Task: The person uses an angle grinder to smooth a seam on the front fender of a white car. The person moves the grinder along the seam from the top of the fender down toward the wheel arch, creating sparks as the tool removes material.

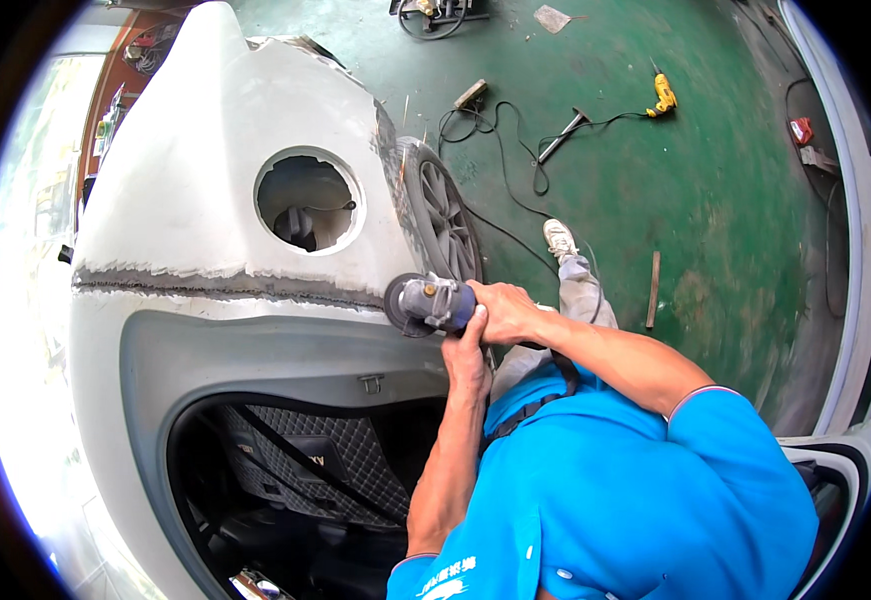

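Note:
Both hands grip an angle grinder (439, 304), its disc lying over the right end of a ground strip (230, 284) on a pale car body panel (190, 160). My left hand (465, 358) wraps around the grinder's body from the near side. Behind it, my right hand (503, 312) is closed around the rear of the tool. Bare grey metal and a dark, rough seam show along the strip. Farther up the panel is a round opening (305, 200) with a dark part inside. Whether the disc touches the metal I cannot tell.
A car wheel (442, 210) stands just beyond the grinder. On the green floor lie a hammer (562, 136), a yellow power drill (663, 94), a black cable (515, 245), a block (471, 94) and a thin strip (653, 290). Near me, the door opening (285, 395) shows a quilted seat back.

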`<state>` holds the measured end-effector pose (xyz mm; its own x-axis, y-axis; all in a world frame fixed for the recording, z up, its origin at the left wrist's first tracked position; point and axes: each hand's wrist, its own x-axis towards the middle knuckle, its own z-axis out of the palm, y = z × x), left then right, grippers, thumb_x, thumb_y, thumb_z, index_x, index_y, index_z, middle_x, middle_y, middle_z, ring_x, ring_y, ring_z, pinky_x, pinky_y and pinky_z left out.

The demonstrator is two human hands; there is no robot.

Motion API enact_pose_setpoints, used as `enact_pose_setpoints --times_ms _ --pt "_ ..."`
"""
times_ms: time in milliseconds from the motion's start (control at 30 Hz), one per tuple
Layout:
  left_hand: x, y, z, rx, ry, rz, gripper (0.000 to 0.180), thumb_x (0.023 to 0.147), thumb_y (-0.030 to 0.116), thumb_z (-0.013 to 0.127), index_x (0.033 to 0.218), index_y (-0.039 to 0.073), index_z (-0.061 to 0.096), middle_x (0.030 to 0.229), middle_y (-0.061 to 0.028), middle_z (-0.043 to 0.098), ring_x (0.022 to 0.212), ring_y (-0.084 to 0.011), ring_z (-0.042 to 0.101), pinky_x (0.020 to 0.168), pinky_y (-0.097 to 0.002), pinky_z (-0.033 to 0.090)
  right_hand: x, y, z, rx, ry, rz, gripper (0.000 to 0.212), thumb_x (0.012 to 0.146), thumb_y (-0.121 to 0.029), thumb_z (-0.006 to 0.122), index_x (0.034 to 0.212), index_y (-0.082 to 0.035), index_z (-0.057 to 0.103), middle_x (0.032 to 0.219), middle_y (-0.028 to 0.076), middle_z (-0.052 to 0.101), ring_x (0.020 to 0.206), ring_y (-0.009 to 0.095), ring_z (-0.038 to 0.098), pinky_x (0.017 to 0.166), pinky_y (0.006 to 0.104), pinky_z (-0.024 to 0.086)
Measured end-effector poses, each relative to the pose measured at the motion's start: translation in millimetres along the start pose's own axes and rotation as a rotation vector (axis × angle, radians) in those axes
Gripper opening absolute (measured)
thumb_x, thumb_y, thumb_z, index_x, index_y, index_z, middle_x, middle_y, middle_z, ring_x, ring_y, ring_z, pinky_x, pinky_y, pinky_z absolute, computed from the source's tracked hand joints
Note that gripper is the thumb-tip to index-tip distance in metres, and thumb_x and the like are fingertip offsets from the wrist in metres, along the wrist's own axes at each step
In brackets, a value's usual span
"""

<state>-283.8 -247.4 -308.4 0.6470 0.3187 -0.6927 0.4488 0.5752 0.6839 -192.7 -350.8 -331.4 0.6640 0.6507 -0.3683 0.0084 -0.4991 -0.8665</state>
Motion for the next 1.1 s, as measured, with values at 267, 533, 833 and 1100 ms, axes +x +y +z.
enact_pose_setpoints --times_ms 267,533,833,1100 --pt "1 -18 -9 -0.068 -0.055 -0.049 0.062 0.093 0.024 0.078 0.141 -0.003 0.051 0.135 -0.0128 0.061 0.124 -0.0241 0.061 0.108 -0.0406 0.047 -10 1 -1 -0.064 0.028 -0.015 0.043 0.074 -0.022 0.069 0.109 -0.002 0.056 0.096 0.024 0.072 0.093 0.049 0.069 0.08 0.0581 0.053" --pt "2 -11 -7 -0.15 -0.14 -0.035 0.055 0.097 0.021 0.074 0.142 -0.001 0.052 0.137 -0.0107 0.061 0.128 -0.0236 0.059 0.113 -0.0418 0.044 -10 -7 -5 -0.162 0.079 -0.04 0.038 0.074 -0.02 0.069 0.104 -0.002 0.054 0.095 0.022 0.072 0.089 0.047 0.07 0.075 0.0577 0.054" --pt "-1 -4 -5 -0.148 -0.156 -0.006 0.053 0.097 0.021 0.073 0.141 0.0 0.053 0.136 -0.0084 0.061 0.128 -0.022 0.059 0.113 -0.0407 0.043 -10 -20 -10 -0.172 0.083 -0.036 0.038 0.073 -0.016 0.07 0.104 -0.002 0.054 0.095 0.021 0.071 0.09 0.046 0.07 0.074 0.0568 0.054" --pt "-4 0 -4 -0.187 -0.129 -0.004 0.057 0.094 0.015 0.076 0.141 -0.003 0.051 0.135 -0.0116 0.061 0.125 -0.0243 0.061 0.11 -0.0404 0.046 -10 -19 -6 -0.175 0.102 -0.052 0.039 0.07 -0.014 0.07 0.103 -0.002 0.054 0.092 0.022 0.071 0.088 0.047 0.069 0.072 0.0577 0.054"
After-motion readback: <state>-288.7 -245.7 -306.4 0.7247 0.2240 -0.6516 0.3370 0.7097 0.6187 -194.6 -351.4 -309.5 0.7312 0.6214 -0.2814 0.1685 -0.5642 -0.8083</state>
